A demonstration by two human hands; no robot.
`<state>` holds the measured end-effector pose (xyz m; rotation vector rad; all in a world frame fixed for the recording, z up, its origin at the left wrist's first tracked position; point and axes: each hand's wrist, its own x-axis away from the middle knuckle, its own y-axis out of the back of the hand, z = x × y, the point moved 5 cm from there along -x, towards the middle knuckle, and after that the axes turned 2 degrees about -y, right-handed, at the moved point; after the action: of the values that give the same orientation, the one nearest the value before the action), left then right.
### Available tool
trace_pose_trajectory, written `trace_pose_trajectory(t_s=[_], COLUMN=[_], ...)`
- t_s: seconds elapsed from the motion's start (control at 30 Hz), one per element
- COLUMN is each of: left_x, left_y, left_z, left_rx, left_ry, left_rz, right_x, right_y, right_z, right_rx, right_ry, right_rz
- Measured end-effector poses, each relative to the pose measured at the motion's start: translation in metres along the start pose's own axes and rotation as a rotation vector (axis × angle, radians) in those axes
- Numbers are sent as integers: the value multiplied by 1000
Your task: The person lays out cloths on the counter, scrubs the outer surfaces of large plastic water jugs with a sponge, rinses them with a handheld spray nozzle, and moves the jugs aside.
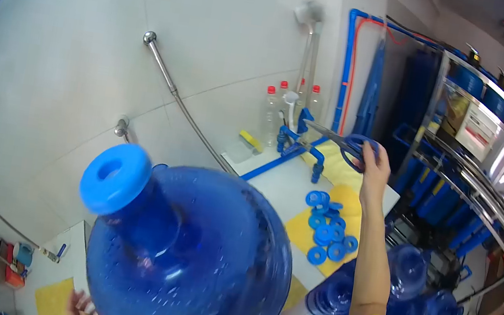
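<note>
while the scissors (332, 135) are clamped in the right hand (377, 159) over the worktop (265, 193), standing bottles (269, 118) could be toppled by a stray swing, and the foreground jug (216, 263) could be tipped if unbraced, as any grip by the left hand (79, 308) beside it cannot be told.

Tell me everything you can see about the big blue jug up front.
The jug is a rounded, see-through blue container, seemingly plastic, with droplets speckling its surface. A lighter blue cap with a round recess sits on the narrow neck, which leans toward the picture's upper left. It fills the lower middle; its base is out of view. The left hand is beside it; contact is unclear.
</note>
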<state>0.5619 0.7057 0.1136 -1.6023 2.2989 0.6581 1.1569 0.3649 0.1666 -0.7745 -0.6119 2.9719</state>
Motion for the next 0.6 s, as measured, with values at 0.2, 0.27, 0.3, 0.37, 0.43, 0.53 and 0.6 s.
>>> trace_pose_trajectory(t_s=[0.2,0.27,0.3,0.37,0.43,0.53,0.6], left_x=[-47,-51,-56,-62,-63,-74,-81], left_y=[-15,-22,-35,-62,-88,-126,-143], left_z=[-101,-126,-147,-182,-206,-236,-249], left_rx=[-114,47,-22,-127,-210,-64,-160], left_ry=[-111,-212,-163,-139,-187,-230,-271], left_rz=[-49,-35,3,41,22,264,451], right_x=[-90,-110,-121,-141,-156,-164,-143], right_y=[-109,-134,-147,-164,-173,-181,-179], right_z=[-63,-78,-93,-131,-171,-221,-196], right_rx=[651,760,914,1094,1175,1357,1419], right_ry=[228,318,376,454,473,285,435], right_rz=[237,275,315,403,487,670,681])
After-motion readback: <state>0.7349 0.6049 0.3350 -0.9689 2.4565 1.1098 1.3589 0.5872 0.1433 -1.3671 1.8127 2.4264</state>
